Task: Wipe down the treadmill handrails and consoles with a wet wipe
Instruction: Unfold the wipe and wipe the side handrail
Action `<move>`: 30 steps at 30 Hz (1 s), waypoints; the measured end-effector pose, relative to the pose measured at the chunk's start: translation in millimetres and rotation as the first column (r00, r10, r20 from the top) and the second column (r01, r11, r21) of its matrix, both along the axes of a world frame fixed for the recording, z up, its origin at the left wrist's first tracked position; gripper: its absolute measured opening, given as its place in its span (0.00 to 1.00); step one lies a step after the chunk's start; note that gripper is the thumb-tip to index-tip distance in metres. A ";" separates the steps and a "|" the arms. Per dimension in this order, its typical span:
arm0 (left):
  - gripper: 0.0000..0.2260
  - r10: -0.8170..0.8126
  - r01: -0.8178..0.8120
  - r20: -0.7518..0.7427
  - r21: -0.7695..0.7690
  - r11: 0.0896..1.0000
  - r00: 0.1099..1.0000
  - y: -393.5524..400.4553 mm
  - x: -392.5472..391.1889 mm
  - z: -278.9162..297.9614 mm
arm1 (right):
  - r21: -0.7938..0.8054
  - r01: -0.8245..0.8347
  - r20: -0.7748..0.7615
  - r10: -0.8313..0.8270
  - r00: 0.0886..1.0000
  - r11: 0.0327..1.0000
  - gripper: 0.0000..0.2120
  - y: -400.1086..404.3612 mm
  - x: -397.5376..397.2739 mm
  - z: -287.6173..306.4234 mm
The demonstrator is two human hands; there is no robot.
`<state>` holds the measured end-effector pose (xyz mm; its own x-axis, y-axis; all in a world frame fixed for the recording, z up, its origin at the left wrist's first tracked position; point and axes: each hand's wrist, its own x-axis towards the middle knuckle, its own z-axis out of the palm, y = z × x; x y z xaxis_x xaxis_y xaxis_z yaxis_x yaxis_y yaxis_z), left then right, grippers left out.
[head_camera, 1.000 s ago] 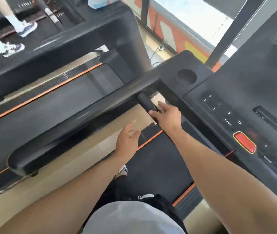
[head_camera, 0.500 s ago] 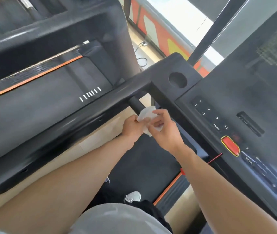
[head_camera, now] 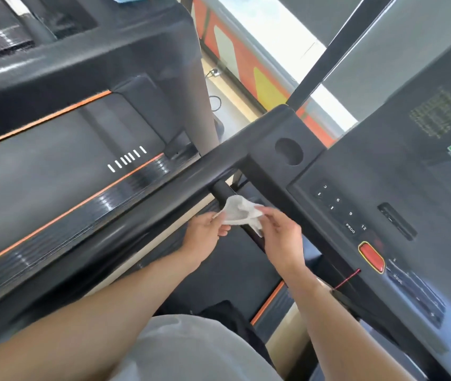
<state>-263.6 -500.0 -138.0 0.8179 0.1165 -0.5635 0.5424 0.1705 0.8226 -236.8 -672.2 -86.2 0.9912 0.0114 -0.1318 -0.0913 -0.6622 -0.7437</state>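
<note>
Gym treadmills are filling the scene as both hands, left hand (head_camera: pixel 205 232) and right hand (head_camera: pixel 282 237), are now pinching the wet wipe (head_camera: pixel 239 213) spread wider, just below the handrail (head_camera: pixel 142 210); the console (head_camera: pixel 383 188) is reading "PROG", "12".

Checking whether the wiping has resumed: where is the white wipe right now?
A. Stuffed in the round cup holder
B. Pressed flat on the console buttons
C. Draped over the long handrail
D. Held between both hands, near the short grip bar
D: the left hand and right hand each pinch an edge of the wipe, spread between them just below the short grip bar.
</note>
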 end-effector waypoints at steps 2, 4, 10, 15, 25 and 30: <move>0.13 -0.011 0.011 -0.011 0.029 1.000 1.000 4.6 3.7 -1.1 | 0.258 0.200 -0.128 -0.172 0.977 0.945 0.11 3.4 16.5 12.0; 0.12 0.000 0.000 -0.025 0.021 1.000 1.000 6.9 5.3 -2.5 | 0.405 0.293 -0.243 -0.206 0.948 0.866 0.11 3.6 38.6 25.6; 0.10 -0.036 0.037 -0.023 0.062 0.997 0.999 0.5 3.0 -3.5 | 0.251 0.196 -0.171 -0.155 0.973 0.948 0.06 13.6 71.5 40.6; 0.07 0.025 -0.020 -0.101 0.047 0.999 0.995 -19.0 -8.1 3.8 | -0.255 -0.416 -0.139 0.393 0.909 0.873 0.20 29.9 37.9 14.6; 0.09 0.129 -0.118 -0.177 0.072 0.990 0.976 -63.0 -41.1 12.5 | -0.488 -0.534 0.003 0.614 0.790 0.690 0.27 -20.0 13.5 -18.7; 0.07 0.230 -0.219 -0.166 0.081 0.972 0.959 -92.0 -51.3 14.3 | -0.097 -0.417 -0.090 0.409 0.908 0.904 0.14 -52.4 10.3 -0.4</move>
<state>-314.9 -592.0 -123.7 0.6573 0.3246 -0.6801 0.6308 0.2570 0.7322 -226.6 -724.6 -86.6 0.8897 0.3995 -0.2212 0.1620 -0.7290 -0.6650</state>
